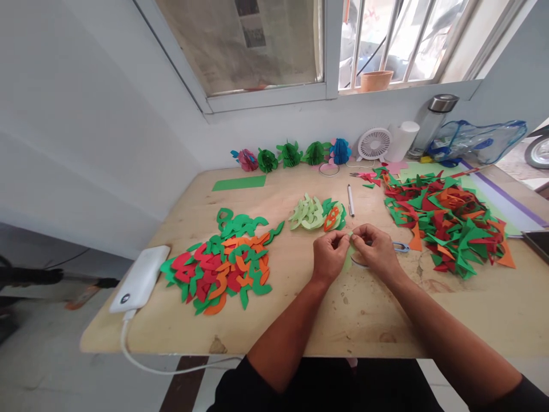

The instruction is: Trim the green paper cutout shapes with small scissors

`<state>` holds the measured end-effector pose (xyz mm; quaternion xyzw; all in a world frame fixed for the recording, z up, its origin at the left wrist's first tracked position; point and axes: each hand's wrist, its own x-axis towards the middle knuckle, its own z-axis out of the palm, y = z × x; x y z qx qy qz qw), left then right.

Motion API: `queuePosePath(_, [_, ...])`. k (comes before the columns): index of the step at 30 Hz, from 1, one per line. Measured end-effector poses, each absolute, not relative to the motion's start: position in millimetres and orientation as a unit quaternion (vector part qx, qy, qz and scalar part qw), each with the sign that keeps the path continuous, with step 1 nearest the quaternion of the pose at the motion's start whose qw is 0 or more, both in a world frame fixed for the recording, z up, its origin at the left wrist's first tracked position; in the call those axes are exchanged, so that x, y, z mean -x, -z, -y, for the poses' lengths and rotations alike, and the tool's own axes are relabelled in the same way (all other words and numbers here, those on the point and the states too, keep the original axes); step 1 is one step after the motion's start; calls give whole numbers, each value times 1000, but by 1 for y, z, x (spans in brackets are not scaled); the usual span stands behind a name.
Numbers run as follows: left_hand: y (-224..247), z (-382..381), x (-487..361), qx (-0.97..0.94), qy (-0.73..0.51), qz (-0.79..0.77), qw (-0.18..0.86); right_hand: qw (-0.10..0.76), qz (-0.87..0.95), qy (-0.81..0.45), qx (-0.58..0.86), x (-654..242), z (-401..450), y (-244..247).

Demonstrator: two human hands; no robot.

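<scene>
Though illegible — powerbank mark [125,298]; pinched paper [348,258]

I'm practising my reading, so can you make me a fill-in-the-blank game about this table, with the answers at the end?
1. The left hand and right hand pinch a piece of paper that is light ____.
2. The number of folded paper figures standing in a row is ____.
3. The little round fan is coloured ____.
4. The bottle stands to the ____ of the fan.

Missing words: green; five; white; right.
</scene>
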<state>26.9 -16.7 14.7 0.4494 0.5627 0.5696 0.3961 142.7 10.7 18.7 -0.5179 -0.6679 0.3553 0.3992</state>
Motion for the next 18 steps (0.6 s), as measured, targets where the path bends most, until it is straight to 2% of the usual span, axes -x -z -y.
queuePosePath(12, [-16, 16, -26, -434, -573, -560, 412, 427, 640, -400, 498, -142, -12, -21])
queuePosePath(18, [-13, 17, -25, -445, -570, -562, 401, 406, 645, -404, 506, -142, -13, -19])
